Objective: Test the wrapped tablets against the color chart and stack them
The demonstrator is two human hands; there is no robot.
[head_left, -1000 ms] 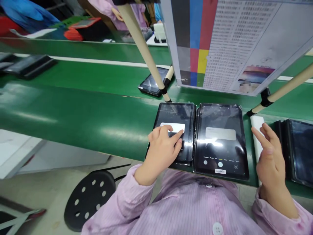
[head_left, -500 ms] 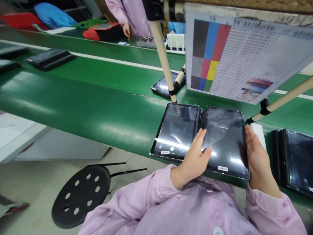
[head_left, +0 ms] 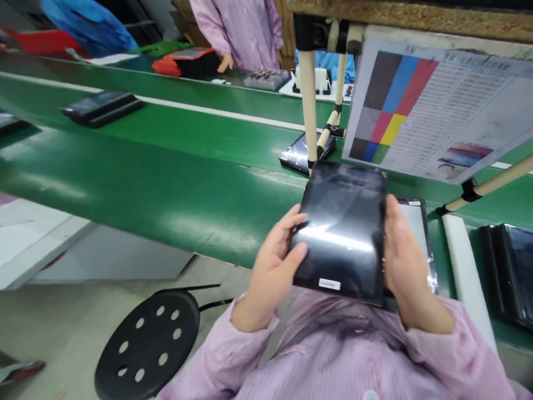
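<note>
A black tablet (head_left: 341, 233) with a white label near its bottom edge is held between my two hands, over the front edge of the green bench. My left hand (head_left: 275, 264) grips its left side, thumb on the screen face. The right side is pressed by my right hand (head_left: 403, 255), palm inward and fingers pointing up. Beneath and to the right of it lies another tablet (head_left: 416, 222) with a pale screen, partly hidden by my right hand. What lies under the held tablet is mostly hidden.
A printed colour chart (head_left: 416, 111) hangs from a pipe rack (head_left: 308, 105). More tablets sit behind the rack, at far left (head_left: 100, 106) and at right (head_left: 516, 266). A white foam strip (head_left: 466, 272) lies right. Across the bench stands a person (head_left: 245, 33). A black stool (head_left: 147, 344) is lower left.
The tablet between my hands has been lifted and moved left, over where the left tablet lay. A pale-screened tablet now shows at the right. The view has shifted slightly.
</note>
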